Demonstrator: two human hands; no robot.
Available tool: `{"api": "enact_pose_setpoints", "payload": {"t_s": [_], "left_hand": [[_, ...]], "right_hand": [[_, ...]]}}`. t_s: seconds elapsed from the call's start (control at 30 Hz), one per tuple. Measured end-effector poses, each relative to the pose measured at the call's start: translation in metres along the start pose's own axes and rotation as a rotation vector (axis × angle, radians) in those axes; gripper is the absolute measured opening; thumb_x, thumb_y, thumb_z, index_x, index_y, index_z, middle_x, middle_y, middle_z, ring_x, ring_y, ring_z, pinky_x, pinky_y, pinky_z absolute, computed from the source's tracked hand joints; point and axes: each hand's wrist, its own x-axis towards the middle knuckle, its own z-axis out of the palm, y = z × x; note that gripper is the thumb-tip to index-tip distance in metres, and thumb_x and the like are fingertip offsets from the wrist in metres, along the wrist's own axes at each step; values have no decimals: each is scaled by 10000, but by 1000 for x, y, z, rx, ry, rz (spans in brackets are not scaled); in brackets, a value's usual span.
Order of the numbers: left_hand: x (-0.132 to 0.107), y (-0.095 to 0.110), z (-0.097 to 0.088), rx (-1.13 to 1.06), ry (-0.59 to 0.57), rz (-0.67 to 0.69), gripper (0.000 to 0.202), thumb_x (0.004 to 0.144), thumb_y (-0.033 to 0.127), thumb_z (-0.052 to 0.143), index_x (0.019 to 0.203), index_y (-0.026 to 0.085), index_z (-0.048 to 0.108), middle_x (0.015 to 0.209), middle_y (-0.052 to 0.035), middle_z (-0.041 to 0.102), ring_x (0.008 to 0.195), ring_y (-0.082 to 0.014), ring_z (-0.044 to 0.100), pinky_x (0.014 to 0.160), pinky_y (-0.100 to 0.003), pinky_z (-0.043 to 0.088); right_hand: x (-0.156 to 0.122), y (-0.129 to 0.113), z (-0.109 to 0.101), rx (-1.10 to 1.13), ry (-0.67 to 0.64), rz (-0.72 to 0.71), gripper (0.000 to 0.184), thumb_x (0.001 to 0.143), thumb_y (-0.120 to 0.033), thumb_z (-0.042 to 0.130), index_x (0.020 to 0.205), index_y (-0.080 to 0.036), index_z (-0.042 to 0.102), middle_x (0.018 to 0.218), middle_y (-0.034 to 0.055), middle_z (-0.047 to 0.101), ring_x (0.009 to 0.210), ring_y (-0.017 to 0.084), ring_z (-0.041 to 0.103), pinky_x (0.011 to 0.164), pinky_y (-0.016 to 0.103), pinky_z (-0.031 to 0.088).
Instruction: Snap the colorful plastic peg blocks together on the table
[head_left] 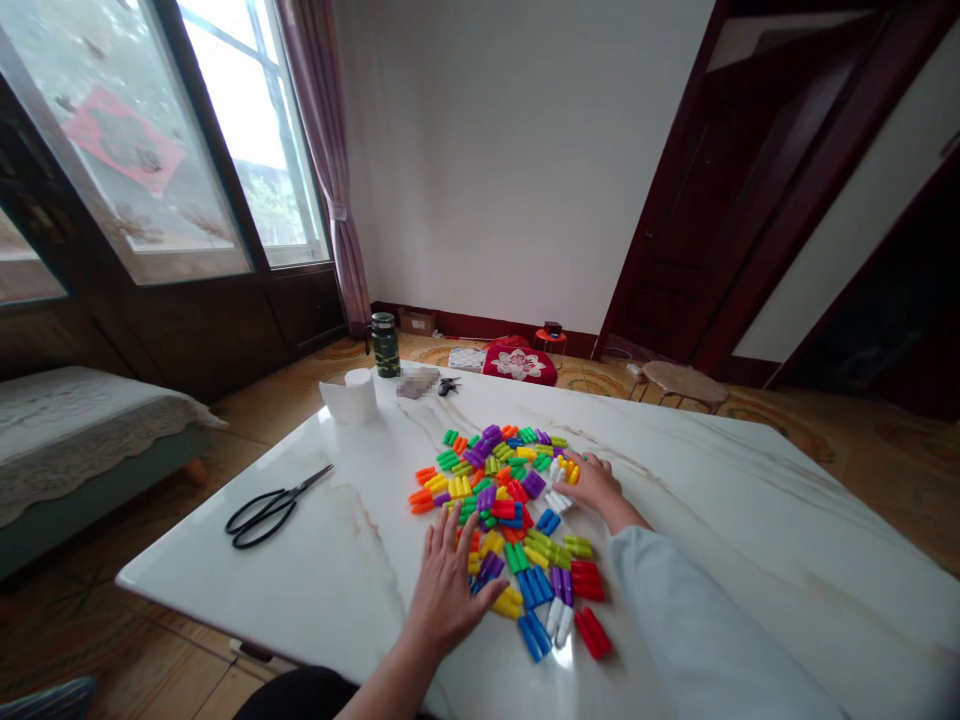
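A heap of small plastic blocks (510, 520) in several colours lies spread on the white marble table (750, 540). My left hand (448, 585) rests flat at the heap's near left edge, fingers stretched out and spread, touching yellow and purple pieces. My right hand (592, 482) lies on the heap's far right side, fingers extended over white and yellow blocks; I see nothing gripped in it. A light blue sleeve covers my right forearm.
Black scissors (271, 508) lie on the table's left part. At the far edge stand a white paper roll (352, 393), a camouflage bottle (385, 344) and keys (447, 385). A bed (67, 440) is left, a stool (679, 382) and red cushion (519, 364) beyond.
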Motion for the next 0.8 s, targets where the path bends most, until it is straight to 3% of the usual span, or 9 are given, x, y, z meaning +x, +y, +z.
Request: {"api": "enact_pose_setpoints", "payload": {"t_s": [0.17,0.37,0.5,0.67,0.8], "left_hand": [[0,1,-1,8,4,3,851,829,645,547,1527,242,273,1604,-119,240,1478,-371,168,1161,-585,227],[-1,0,3,26,41,8,813,844,622,543,1512,220,311,1596,-133,258,1473,-368,193,1153,-586,251],[-1,0,5,27,55,7,807,836,613,559,1502,218,333,1592,-137,267,1468,-371,208,1145,-586,268],[0,-1,6,27,69,11,786,833,611,564,1489,227,361,1582,-131,295,1465,-372,216,1145,-588,267],[1,-1,5,26,51,12,791,840,621,547,1489,210,357,1582,-142,291,1468,-367,212,1143,-589,267]], "right_hand": [[-15,-20,10,-91,4,3,382,808,-419,642,1177,-323,661,1044,88,611,990,274,551,711,325,418],[-45,-28,21,7,214,-37,296,832,-330,620,1097,-214,684,1069,79,587,797,168,588,614,252,397],[-46,-52,18,207,342,-62,277,806,-380,652,1013,-203,699,1047,67,604,825,169,601,675,249,443],[-34,-106,14,345,257,-126,249,766,-397,691,916,-199,711,948,83,653,859,213,622,754,298,496],[-36,-124,8,623,239,-311,316,849,-388,593,1085,-195,679,1103,106,669,931,218,644,829,350,524]]}}
